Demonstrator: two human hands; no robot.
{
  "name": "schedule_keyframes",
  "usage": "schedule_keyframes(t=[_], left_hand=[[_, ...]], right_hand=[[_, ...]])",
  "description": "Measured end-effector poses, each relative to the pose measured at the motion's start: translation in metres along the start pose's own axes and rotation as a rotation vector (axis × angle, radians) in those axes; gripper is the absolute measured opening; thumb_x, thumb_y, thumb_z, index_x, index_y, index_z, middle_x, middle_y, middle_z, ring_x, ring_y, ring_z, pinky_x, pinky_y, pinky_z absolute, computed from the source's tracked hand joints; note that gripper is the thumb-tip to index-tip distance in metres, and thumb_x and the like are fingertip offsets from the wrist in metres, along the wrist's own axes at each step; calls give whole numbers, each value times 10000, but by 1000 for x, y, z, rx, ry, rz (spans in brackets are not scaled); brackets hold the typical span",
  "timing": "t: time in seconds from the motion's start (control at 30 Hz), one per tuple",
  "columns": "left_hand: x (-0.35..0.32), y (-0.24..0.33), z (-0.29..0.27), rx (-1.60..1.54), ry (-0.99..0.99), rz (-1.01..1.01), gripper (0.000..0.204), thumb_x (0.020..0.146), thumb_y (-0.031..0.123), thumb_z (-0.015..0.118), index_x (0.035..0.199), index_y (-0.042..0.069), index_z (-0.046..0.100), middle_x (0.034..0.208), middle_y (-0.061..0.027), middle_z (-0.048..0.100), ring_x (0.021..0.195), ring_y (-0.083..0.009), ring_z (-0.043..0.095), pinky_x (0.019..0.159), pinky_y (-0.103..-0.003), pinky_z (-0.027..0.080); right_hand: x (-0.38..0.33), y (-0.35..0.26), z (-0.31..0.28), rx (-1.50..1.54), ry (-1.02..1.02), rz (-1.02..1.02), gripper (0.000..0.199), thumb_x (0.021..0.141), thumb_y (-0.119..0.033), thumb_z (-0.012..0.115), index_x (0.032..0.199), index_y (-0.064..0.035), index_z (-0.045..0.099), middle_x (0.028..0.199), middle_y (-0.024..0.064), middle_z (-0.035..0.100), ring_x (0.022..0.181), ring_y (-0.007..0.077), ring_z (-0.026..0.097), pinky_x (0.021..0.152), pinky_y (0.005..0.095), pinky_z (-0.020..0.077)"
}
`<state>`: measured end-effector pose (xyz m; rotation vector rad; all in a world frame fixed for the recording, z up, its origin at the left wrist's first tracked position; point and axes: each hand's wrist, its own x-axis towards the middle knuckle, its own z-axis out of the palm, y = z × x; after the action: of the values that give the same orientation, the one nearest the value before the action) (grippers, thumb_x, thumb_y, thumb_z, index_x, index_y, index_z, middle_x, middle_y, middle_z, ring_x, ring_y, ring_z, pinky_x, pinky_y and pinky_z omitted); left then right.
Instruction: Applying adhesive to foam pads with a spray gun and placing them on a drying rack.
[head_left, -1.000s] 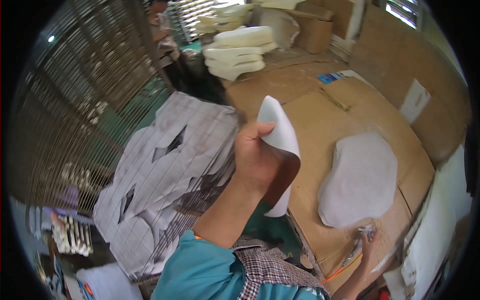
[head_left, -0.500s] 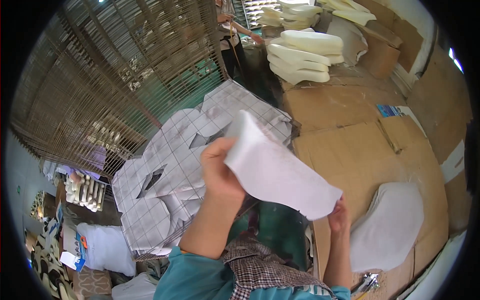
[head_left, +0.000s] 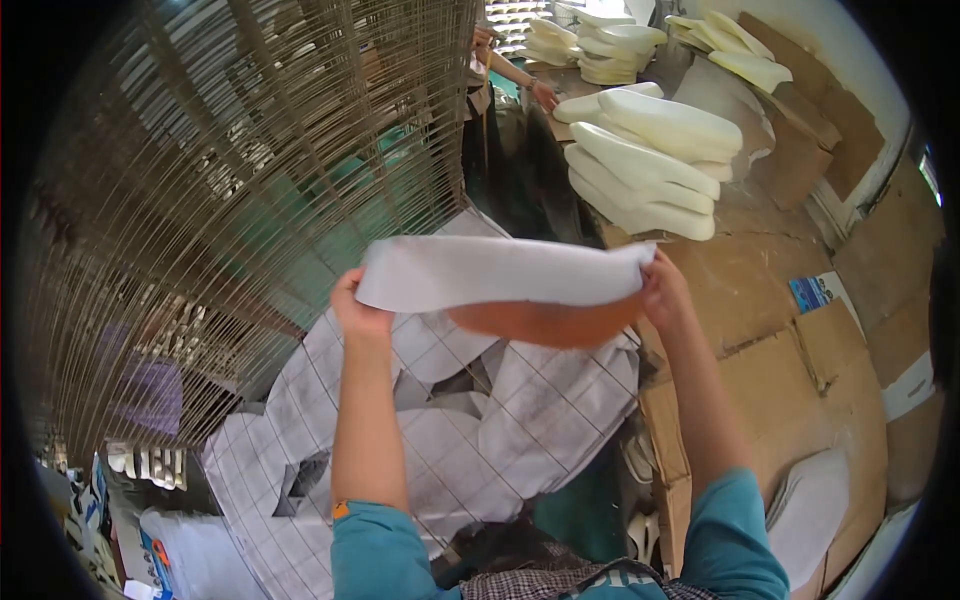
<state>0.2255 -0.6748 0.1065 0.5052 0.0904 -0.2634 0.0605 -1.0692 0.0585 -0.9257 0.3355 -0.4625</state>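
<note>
— Wire mesh fills the whole 9-to-11 o'clock side; what is it?

— A tall wire rack [head_left: 230,200], curving with the lens. Under it, from 6 to 7 o'clock, a flat wire grid [head_left: 420,440] carries a spread of pale grey cut sheets [head_left: 540,400], laid side by side, probably so that each lies flat and apart from its neighbours.

— And on the other side?

— A brown cardboard-covered surface [head_left: 790,400] runs from 2 to 5 o'clock. At 1 o'clock sits a stack of cream foam insole shapes [head_left: 650,160], piled neatly, with more stacks [head_left: 600,50] behind at 12. One pale cut piece [head_left: 810,510] lies alone at 5 o'clock.

— What do the hands hold?

— Both grip one flexible sheet [head_left: 500,275], grey on its upper face and orange-brown beneath, stretched level just above centre over the grid. The left hand [head_left: 358,305] is closed on its 9 o'clock end, the right hand [head_left: 665,290] pinches the 3 o'clock end. Held by both ends, it sags a little in the middle, so I judge it soft, and the two-handed hold keeps it from folding.

— Anyone else about?

— Another person's hand [head_left: 545,95] shows near 12 o'clock, well apart.
</note>
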Motion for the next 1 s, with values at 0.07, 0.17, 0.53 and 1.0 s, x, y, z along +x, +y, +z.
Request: schedule_keyframes(t=[0.07, 0.17, 0.53, 1.0], left_hand=[[30, 30, -2, 75, -85, 20, 249, 685, 73, 474, 888, -47, 554, 904, -154, 602, 838, -292, 583, 790, -401, 472], [61, 48, -33, 213, -95, 79, 286, 724, 104, 478, 956, -48, 550, 934, -140, 608, 851, -263, 588, 796, -352, 464], [22, -9, -168, 762, 458, 21, 567, 751, 105, 556, 1277, 97, 345, 1091, -106, 507, 848, -215, 534, 759, -335, 411], [-344, -399, -56, 918, -482, -1081, 257, 778, 48, 566, 1027, 4, 523, 834, -92, 589, 720, -176, 594, 630, -253, 483]], right_hand=[[22, -2, 55, 59, -42, -29, 398, 726, 75, 392, 1114, 7, 448, 1013, 110, 552, 899, 210, 565, 795, 302, 476], [48, 17, 86, 160, -38, -25, 433, 732, 88, 395, 1151, -14, 432, 1024, 106, 550, 900, 217, 567, 772, 331, 483], [-46, 102, -25, -463, -25, 203, 400, 780, -103, 572, 1156, -22, 462, 884, 69, 574, 752, 141, 557, 649, 265, 465], [-566, -33, -298, -1922, 901, 298, 212, 665, -185, 653, 737, -39, 519, 732, 126, 534, 732, 300, 552, 617, 383, 458]])
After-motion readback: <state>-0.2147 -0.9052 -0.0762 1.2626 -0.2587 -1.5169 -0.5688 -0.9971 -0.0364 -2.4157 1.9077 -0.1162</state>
